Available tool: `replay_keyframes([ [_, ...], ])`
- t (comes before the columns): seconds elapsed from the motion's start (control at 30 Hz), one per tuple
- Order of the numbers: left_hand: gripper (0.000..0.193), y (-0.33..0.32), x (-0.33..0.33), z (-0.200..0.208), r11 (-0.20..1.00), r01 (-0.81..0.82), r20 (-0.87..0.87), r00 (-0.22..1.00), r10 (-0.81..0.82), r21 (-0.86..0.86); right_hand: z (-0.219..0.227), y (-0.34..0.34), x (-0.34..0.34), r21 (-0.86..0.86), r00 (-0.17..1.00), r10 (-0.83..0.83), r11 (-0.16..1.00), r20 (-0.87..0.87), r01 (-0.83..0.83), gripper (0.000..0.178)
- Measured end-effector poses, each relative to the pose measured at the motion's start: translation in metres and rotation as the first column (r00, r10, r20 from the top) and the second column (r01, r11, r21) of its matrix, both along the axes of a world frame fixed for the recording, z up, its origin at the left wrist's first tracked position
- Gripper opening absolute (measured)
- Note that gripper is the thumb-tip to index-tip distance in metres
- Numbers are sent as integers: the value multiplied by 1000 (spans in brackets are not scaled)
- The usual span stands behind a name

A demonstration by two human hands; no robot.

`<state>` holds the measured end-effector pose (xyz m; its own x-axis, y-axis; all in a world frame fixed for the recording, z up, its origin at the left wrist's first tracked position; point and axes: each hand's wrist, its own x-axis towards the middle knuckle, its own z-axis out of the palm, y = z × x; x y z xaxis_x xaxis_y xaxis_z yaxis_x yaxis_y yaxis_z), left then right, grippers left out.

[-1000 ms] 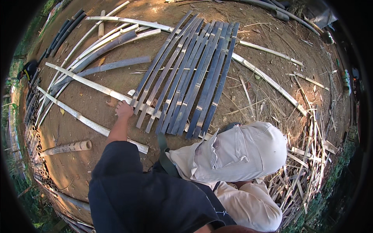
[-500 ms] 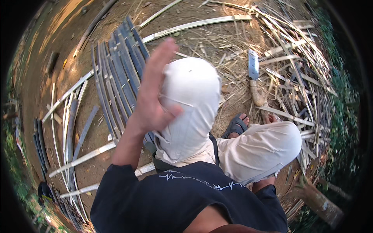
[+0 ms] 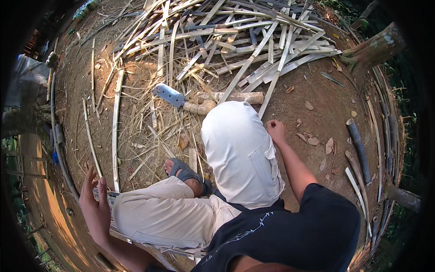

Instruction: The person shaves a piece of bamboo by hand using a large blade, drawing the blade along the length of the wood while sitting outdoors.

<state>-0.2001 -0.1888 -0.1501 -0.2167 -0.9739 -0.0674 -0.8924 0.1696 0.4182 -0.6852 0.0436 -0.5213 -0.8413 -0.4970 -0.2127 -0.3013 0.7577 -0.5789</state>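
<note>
My left hand (image 3: 96,208) is raised at the left, beside my bent left knee. Its fingers are apart and nothing is in them. Past my right knee, my right hand (image 3: 276,131) is low near the ground with fingers curled together. What it holds, if anything, is too small to make out. Close to it lie the lower ends of pale split bamboo strips (image 3: 272,84). A broad-bladed chopping knife (image 3: 169,95) with holes in the blade and a wooden handle lies in front of my knees. Against its handle rests a short, thick piece of wood (image 3: 247,98).
A large heap of split bamboo (image 3: 235,34) spreads across the far side. Thin shavings (image 3: 140,118) litter the soil around my sandalled foot. A tree trunk (image 3: 380,45) stands far right, and a dark bamboo tube (image 3: 358,145) lies to the right.
The view has swung to the right, bringing the strip heap ahead. My left hand has gone from above my knees to the far left. My right hand shows more fully beyond the right knee.
</note>
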Motion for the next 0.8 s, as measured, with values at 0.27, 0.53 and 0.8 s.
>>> replay_keyframes([
  [0.27, 52, -35, -129, 24, 836, 547, 327, 782, -530, 47, -66, -68, -72, 30, 925, -378, 925, -31, 379, 34],
  [0.53, 55, -66, -127, -30, 806, 460, 249, 787, -564, 373, -83, -91, -70, 39, 930, -366, 930, 32, 365, 31],
  [0.8, 57, -78, -122, -39, 788, 493, 82, 827, -556, 368, -89, -41, -96, -293, 556, -589, 486, 586, 824, 29],
])
